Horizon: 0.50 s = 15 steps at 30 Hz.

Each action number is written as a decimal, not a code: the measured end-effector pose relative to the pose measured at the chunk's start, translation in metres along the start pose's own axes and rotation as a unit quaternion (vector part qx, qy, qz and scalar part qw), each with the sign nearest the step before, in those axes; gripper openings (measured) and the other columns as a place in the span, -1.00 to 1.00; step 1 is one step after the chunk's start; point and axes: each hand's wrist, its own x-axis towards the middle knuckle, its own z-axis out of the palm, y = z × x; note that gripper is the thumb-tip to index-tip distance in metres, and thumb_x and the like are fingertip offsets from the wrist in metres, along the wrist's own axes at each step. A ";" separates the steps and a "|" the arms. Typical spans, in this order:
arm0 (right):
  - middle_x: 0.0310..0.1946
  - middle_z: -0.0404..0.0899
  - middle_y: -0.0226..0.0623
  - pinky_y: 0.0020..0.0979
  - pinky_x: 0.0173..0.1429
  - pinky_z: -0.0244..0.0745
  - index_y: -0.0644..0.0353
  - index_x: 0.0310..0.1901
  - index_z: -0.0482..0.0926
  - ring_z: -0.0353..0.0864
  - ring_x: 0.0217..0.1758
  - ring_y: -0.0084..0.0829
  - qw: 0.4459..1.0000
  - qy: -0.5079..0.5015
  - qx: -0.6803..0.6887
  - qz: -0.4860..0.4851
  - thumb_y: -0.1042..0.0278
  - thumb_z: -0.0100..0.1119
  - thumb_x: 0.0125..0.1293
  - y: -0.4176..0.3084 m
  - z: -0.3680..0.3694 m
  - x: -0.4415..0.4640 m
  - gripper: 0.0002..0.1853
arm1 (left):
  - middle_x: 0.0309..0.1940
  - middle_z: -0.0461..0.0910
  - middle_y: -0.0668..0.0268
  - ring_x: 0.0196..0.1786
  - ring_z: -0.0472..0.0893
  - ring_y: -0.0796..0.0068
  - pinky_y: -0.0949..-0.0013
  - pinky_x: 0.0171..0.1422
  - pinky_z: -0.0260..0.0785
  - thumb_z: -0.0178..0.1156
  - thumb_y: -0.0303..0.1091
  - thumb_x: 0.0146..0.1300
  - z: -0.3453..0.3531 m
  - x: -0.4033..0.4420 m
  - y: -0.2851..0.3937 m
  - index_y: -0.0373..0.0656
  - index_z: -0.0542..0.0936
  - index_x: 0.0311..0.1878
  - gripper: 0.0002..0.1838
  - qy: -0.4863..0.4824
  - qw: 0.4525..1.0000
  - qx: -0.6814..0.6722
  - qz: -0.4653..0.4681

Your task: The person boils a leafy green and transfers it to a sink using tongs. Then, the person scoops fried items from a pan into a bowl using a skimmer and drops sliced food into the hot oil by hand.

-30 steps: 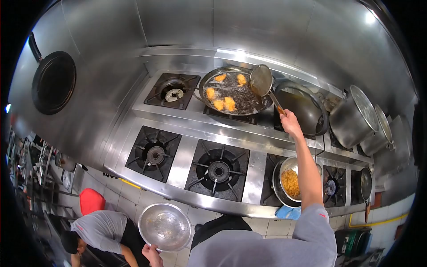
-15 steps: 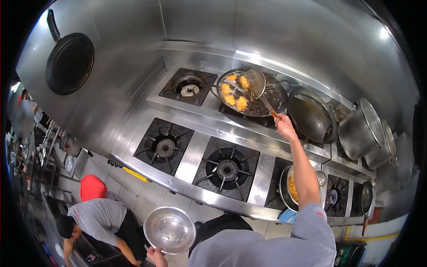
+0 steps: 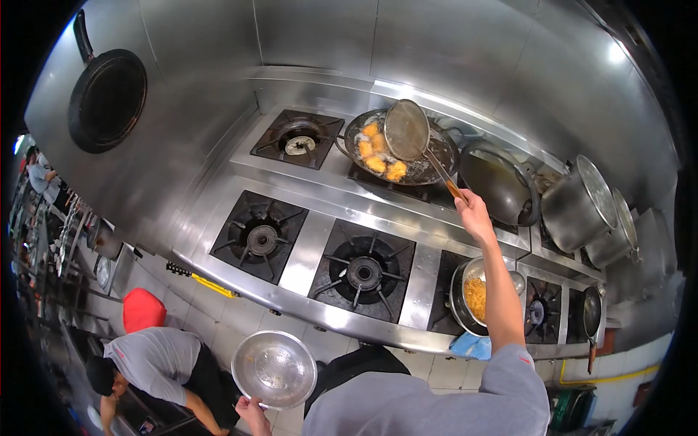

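My right hand (image 3: 474,212) is closed on the wooden handle of a mesh skimmer (image 3: 407,129). The skimmer's round head is raised over a wide pan of bubbling oil (image 3: 429,168) on the back burner. Several golden fried pieces (image 3: 376,147) float in the left half of that oil, some partly behind the skimmer. Low in the view, my left hand (image 3: 252,414) grips the rim of a metal bowl (image 3: 275,369), tilted so its inside shows. The bowl holds only some wet-looking residue.
Bare burners (image 3: 362,272) line the front of the stove. A dark wok (image 3: 499,183) and tall pots (image 3: 582,207) stand at right. Nearer is a pan of orange-yellow food (image 3: 475,298) beside a blue cloth (image 3: 471,346). Another person (image 3: 156,360) bends over at lower left.
The skimmer has lifted off the oil and turned its mesh face toward me, its head moving up and left. The bowl stays in my left hand; the whole view has shifted slightly.
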 end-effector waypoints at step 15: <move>-0.58 0.33 -0.56 -0.53 -0.45 0.21 0.26 -0.01 0.50 0.27 -0.53 -0.69 0.999 -0.011 0.024 0.021 0.36 -0.03 0.36 -0.002 0.024 -0.044 -0.75 | -0.64 0.49 0.37 -0.69 0.44 0.59 0.51 -0.67 0.33 0.04 -0.65 -0.16 0.006 0.035 -0.006 -0.20 0.42 -0.61 -0.90 -0.044 0.999 -0.015 0.007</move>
